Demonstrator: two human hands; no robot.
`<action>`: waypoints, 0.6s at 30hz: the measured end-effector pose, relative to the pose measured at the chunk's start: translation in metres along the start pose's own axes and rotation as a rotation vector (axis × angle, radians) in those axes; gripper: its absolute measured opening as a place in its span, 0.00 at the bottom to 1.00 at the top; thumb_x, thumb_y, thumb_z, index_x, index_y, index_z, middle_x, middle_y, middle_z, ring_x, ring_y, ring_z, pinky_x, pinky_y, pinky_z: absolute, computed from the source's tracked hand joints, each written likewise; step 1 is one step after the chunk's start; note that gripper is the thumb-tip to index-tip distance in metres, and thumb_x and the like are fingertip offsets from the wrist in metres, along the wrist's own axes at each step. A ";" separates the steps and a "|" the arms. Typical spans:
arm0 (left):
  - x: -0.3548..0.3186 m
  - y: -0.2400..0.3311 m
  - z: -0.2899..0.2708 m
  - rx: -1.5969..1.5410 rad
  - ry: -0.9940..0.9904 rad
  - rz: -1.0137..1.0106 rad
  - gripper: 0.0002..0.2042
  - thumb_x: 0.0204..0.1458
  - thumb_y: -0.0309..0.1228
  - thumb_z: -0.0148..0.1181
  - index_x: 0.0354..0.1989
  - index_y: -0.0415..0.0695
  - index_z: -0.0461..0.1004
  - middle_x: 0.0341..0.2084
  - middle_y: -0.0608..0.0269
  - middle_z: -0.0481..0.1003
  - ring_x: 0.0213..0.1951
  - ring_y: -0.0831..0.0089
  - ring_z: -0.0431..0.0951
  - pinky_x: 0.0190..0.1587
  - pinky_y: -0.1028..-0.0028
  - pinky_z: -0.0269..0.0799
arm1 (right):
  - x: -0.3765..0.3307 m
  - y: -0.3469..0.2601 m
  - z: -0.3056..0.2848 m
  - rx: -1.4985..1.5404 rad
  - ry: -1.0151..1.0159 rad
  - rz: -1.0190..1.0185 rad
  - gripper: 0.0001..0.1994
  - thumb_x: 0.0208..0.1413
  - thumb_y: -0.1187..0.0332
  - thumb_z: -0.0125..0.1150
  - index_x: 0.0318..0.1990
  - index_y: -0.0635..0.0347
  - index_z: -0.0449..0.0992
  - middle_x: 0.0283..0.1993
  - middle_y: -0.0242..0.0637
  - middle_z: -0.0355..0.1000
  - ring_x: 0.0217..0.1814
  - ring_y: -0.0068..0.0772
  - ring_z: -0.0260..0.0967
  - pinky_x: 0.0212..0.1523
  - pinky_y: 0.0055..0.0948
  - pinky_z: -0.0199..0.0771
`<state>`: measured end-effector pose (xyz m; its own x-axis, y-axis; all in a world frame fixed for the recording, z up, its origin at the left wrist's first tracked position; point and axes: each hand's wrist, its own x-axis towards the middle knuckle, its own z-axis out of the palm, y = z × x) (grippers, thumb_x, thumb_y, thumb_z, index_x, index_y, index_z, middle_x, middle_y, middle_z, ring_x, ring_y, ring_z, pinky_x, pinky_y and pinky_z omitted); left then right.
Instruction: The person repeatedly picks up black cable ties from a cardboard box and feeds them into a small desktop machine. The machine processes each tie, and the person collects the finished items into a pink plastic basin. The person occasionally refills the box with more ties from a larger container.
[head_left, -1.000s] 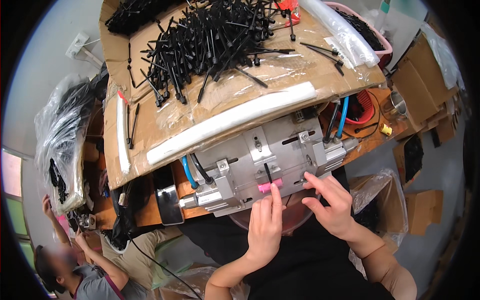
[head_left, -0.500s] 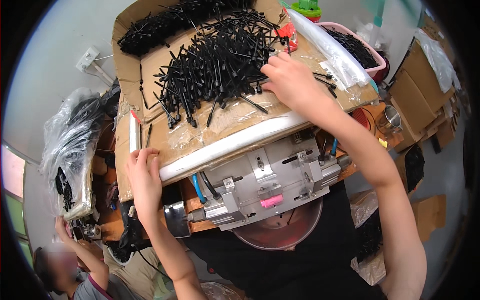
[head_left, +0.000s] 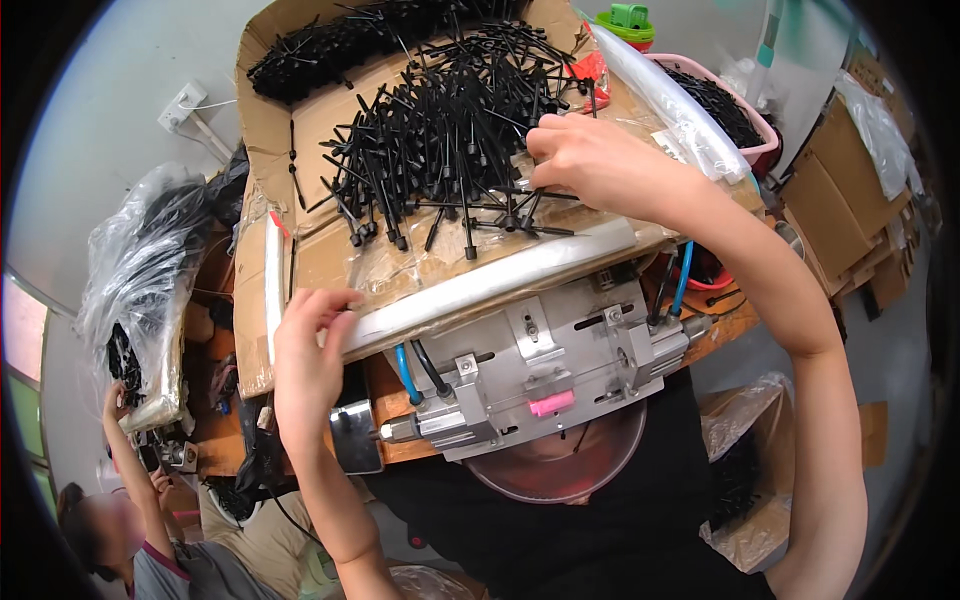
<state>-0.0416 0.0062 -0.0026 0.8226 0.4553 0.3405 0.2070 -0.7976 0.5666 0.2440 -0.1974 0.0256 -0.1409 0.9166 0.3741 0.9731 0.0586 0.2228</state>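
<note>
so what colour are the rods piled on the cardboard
The rods are black, seen in the head view.

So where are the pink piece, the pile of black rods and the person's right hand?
Pink piece (head_left: 552, 403): head view, middle of its visible side.
Pile of black rods (head_left: 437, 140): head view, middle of the heap.
Right hand (head_left: 592, 162): head view, back of the hand.

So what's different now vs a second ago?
Left hand moved from the metal fixture, forward and left, to the white strip's left end; right hand forward to the black sticks, its grip unclear. Some sticks now lie nearer the strip. The stick at the pink block is gone. Unchanged: block on fixture, strip along the cardboard's front edge.
</note>
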 end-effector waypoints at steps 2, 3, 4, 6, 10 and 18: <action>-0.003 0.015 0.001 0.039 -0.051 0.078 0.07 0.49 0.17 0.59 0.37 0.36 0.75 0.31 0.56 0.72 0.31 0.67 0.74 0.37 0.71 0.70 | 0.001 -0.005 0.001 -0.050 0.068 -0.033 0.02 0.43 0.75 0.61 0.27 0.59 0.77 0.34 0.35 0.66 0.42 0.36 0.65 0.43 0.33 0.68; -0.005 0.016 0.002 0.049 -0.048 0.069 0.07 0.49 0.17 0.59 0.37 0.36 0.75 0.31 0.55 0.72 0.30 0.66 0.74 0.37 0.71 0.70 | 0.003 -0.012 0.000 -0.052 0.122 -0.072 0.01 0.42 0.75 0.60 0.25 0.59 0.76 0.34 0.34 0.66 0.42 0.36 0.66 0.43 0.33 0.68; -0.007 0.017 0.002 0.058 -0.047 0.060 0.07 0.49 0.17 0.59 0.37 0.36 0.75 0.31 0.55 0.72 0.30 0.66 0.74 0.36 0.71 0.70 | 0.006 -0.018 0.000 -0.054 0.176 -0.111 0.01 0.42 0.76 0.60 0.23 0.58 0.76 0.33 0.34 0.66 0.43 0.36 0.66 0.44 0.33 0.68; -0.006 0.020 -0.001 0.082 -0.080 0.062 0.09 0.49 0.16 0.60 0.39 0.37 0.76 0.31 0.58 0.73 0.30 0.69 0.75 0.36 0.73 0.70 | 0.009 -0.025 -0.001 -0.090 0.092 -0.209 0.01 0.41 0.73 0.61 0.24 0.55 0.76 0.34 0.32 0.65 0.45 0.32 0.65 0.44 0.30 0.66; -0.010 0.020 -0.005 -0.278 -0.005 -0.114 0.09 0.50 0.15 0.59 0.40 0.36 0.77 0.33 0.65 0.74 0.31 0.80 0.71 0.38 0.80 0.70 | 0.007 -0.012 0.000 -0.020 0.103 -0.130 0.13 0.43 0.70 0.63 0.39 0.57 0.81 0.40 0.36 0.69 0.45 0.36 0.65 0.44 0.33 0.67; -0.055 0.055 0.026 -0.076 0.232 0.077 0.18 0.42 0.12 0.60 0.45 0.36 0.77 0.33 0.58 0.73 0.34 0.70 0.72 0.36 0.74 0.70 | -0.005 -0.004 -0.015 0.395 0.437 0.456 0.08 0.57 0.66 0.63 0.40 0.57 0.83 0.31 0.38 0.74 0.33 0.28 0.71 0.34 0.30 0.69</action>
<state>-0.0621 -0.0730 -0.0097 0.6890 0.4802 0.5428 0.1012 -0.8054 0.5840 0.2377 -0.2084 0.0361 0.3132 0.6480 0.6942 0.9337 -0.0764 -0.3499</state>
